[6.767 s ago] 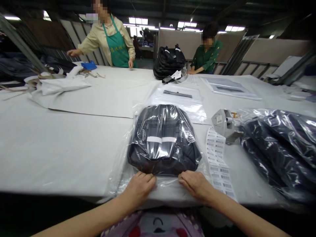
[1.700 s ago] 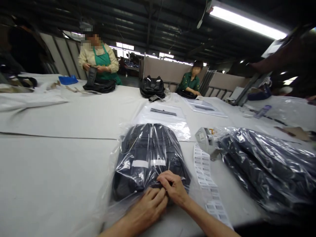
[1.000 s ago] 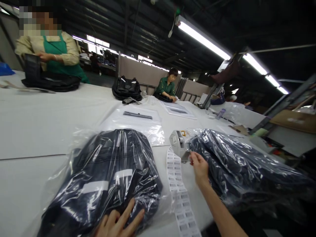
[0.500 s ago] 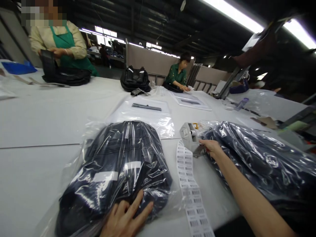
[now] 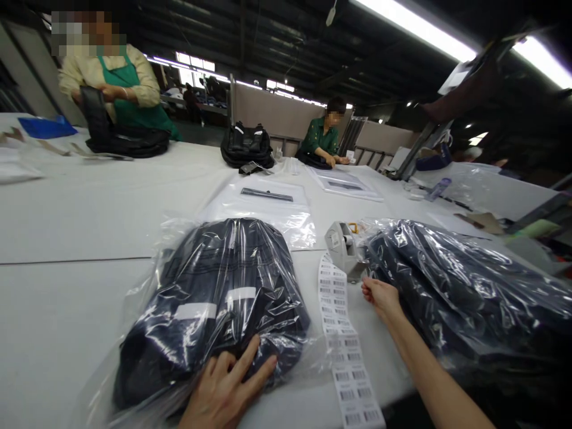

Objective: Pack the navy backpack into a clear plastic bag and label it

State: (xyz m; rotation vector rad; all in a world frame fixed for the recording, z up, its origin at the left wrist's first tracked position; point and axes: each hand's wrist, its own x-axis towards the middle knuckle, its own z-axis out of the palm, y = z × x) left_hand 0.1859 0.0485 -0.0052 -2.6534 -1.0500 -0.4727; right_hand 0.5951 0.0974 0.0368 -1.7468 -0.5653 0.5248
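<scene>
The black backpack in clear plastic (image 5: 232,280) is laid on the white surface (image 5: 67,322), pressed by the spread, unclenched grip of the left hand (image 5: 223,387). The right hand (image 5: 382,296) is held curled beside the grey tape dispenser (image 5: 339,249); whether anything is grasped cannot be told.

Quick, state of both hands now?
Left hand: open, spread on the plastic-wrapped black bag.
Right hand: pinched closed near the tape dispenser; cannot tell if holding anything.
</scene>
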